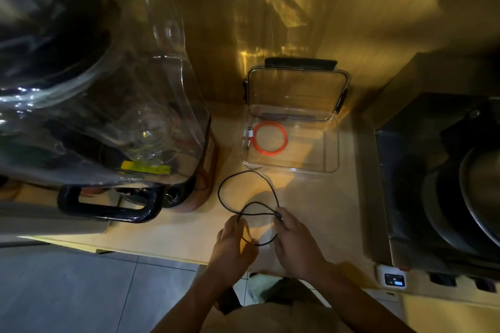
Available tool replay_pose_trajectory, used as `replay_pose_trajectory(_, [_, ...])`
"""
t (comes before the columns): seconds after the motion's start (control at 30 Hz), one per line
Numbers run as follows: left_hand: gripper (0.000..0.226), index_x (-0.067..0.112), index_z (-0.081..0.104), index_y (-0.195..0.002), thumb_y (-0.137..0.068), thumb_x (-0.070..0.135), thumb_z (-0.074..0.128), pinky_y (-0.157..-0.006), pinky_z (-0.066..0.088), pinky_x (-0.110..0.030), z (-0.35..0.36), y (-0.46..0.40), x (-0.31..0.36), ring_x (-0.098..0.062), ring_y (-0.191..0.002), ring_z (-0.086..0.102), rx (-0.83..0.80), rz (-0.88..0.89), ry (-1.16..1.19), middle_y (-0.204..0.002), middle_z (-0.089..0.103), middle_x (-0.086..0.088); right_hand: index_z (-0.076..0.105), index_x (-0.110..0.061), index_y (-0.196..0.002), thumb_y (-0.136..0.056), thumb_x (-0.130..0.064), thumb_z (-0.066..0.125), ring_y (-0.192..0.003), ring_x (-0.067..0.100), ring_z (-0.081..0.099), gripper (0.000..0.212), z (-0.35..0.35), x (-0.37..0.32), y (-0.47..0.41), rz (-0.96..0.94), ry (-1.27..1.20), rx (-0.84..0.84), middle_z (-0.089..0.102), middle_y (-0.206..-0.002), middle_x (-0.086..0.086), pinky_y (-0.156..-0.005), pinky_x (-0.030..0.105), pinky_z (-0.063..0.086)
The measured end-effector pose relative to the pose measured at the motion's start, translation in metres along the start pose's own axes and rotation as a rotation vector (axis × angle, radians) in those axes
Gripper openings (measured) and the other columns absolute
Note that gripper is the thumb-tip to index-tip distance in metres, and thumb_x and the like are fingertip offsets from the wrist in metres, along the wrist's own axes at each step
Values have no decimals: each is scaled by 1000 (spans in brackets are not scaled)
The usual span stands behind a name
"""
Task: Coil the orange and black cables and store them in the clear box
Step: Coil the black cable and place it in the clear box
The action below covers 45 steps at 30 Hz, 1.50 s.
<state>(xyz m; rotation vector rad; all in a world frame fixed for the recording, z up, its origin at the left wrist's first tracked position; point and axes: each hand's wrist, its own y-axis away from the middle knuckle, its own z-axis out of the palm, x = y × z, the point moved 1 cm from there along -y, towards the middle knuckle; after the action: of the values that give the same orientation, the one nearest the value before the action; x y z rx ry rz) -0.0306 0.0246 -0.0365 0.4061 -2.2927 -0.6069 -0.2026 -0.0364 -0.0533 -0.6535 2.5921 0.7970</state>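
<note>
Head view: clear box [331, 167] holds coiled orange cable [270, 138]; left hand [232, 244] and right hand [295, 240] pinch black cable [224, 184] near it.

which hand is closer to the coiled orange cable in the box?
Left, narrowly. The left hand sits almost straight below the orange cable; the right hand sits below and off to its right. Both grip the black cable.

A big clear plastic jug [113, 84] takes up the left side of the wooden counter [338, 211], with a yellow label [146, 169] low on its side and a dark handle [108, 204] at its base. On the right stands a black appliance [438, 184]. Just beside its front corner lies a small white device [391, 277] with a lit screen. Grey floor tiles [81, 286] show below the counter edge.
</note>
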Motion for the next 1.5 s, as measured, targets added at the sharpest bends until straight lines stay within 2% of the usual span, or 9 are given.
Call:
replay_pose_trajectory(0.17, [36, 22, 55, -129, -94, 14, 59, -74, 47, -7, -18, 7, 13, -4, -104, 60, 143, -43, 429, -142, 47, 8, 49, -12, -138, -92, -22, 46, -136, 14, 37, 47, -13, -6, 9, -35, -244, 127, 26, -154, 0, -111, 28, 39])
replay_pose_trajectory(0.27, [26, 29, 67, -108, -92, 9, 62, -77, 56, -22, -27, 9, 21, -6, -94, 68, 195, -92, 634, -131, 59, 5, 57, -14, -130, -87, -22, 48, -134, 12, 39, 45, -26, -8, 15, -65, -312, 202, 31, -151, -2, -109, 31, 41])
replay_pose_trajectory(0.47, [21, 9, 73, -102, -89, -2, 61, -76, 61, -39, -49, 22, 43, -26, -84, 73, 188, -215, 1074, -102, 71, -19, 65, -15, -124, -89, -19, 55, -130, 6, 48, 37, -48, -11, 33, -128, -355, 287, 42, -148, -8, -108, 28, 43])
replay_pose_trajectory(0.7, [27, 8, 73, -107, -84, -4, 67, -76, 59, -37, -60, 34, 60, -26, -82, 71, 177, -166, 1165, -83, 74, -16, 77, -19, -102, -86, -5, 66, -89, 0, 65, 24, -65, -22, 46, -132, -407, 402, 60, -118, -12, -82, 0, 42])
replay_pose_trajectory(0.9, [30, 3, 69, -106, -77, -4, 71, -71, 59, -33, -65, 35, 70, -19, -81, 70, 127, -145, 1381, -96, 73, -6, 78, -17, -93, -82, -1, 71, -87, 0, 67, 21, -63, -25, 47, -153, -578, 461, 70, -103, -6, -74, 9, 50])
replay_pose_trajectory(1.07, [37, 3, 64, -109, -72, 0, 70, -67, 59, -30, -70, 36, 77, -15, -77, 71, 72, -126, 1447, -90, 73, -7, 75, -22, -87, -83, 5, 69, -83, 10, 70, 28, -61, -29, 47, -137, -799, 448, 73, -91, -7, -72, 18, 53])
replay_pose_trajectory(1.27, [23, 5, 61, -104, -82, -1, 65, -65, 59, -32, -75, 39, 78, -18, -75, 68, 43, -92, 1400, -81, 67, -7, 76, -17, -94, -87, -12, 70, -98, 9, 67, 11, -55, -33, 43, -144, -917, 382, 70, -104, -13, -81, 17, 52])
replay_pose_trajectory(1.4, [14, 9, 59, -93, -85, -2, 62, -68, 59, -34, -78, 42, 78, -20, -76, 67, 17, -71, 1374, -77, 64, -7, 74, -18, -100, -69, -44, 84, -103, 19, 68, 42, -50, -35, 42, -152, -1017, 288, 67, -117, -4, -89, 30, 55])
replay_pose_trajectory(1.5, [15, 6, 57, -95, -83, -2, 63, -70, 60, -35, -79, 42, 78, -23, -78, 67, 13, -48, 1355, -79, 62, -10, 75, -16, -99, -65, -30, 87, -102, 15, 68, 39, -51, -36, 43, -164, -947, 309, 69, -114, -2, -88, 27, 56])
